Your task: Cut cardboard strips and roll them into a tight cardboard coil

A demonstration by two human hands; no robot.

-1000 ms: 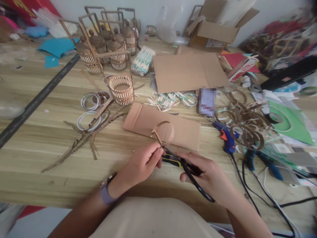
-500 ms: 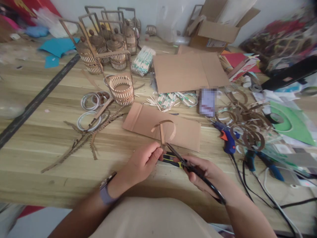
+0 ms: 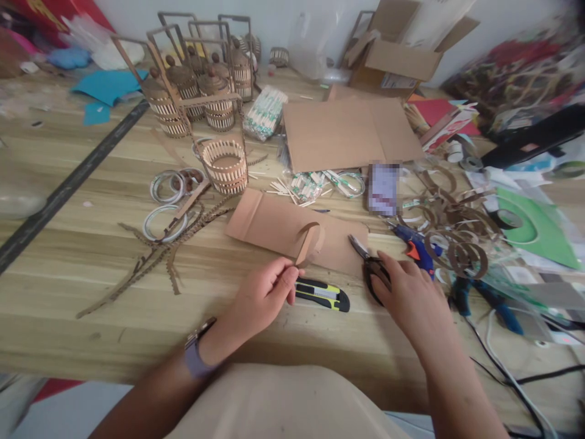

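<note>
Between the thumb and fingers of my left hand is a narrow curled cardboard strip, its loop standing over a flat cardboard piece. My right hand is closed round the black handles of a pair of scissors, low over the table's right part. The scissors' blades point up and left, over the right end of the cardboard piece. Just below the strip, a yellow and black utility knife lies on the wood, its left end next to my left fingers.
A stick-walled basket with a tall handle stands ahead, several lidded ones behind it. Tape rolls and cardboard strips lie left. At right are a blue glue gun, pliers, cables and curled strips. A large cardboard sheet lies farther back.
My right hand has carried the scissors away from the strip, to the right, down towards the table. The utility knife is now uncovered. The strip in my left hand has tilted slightly.
</note>
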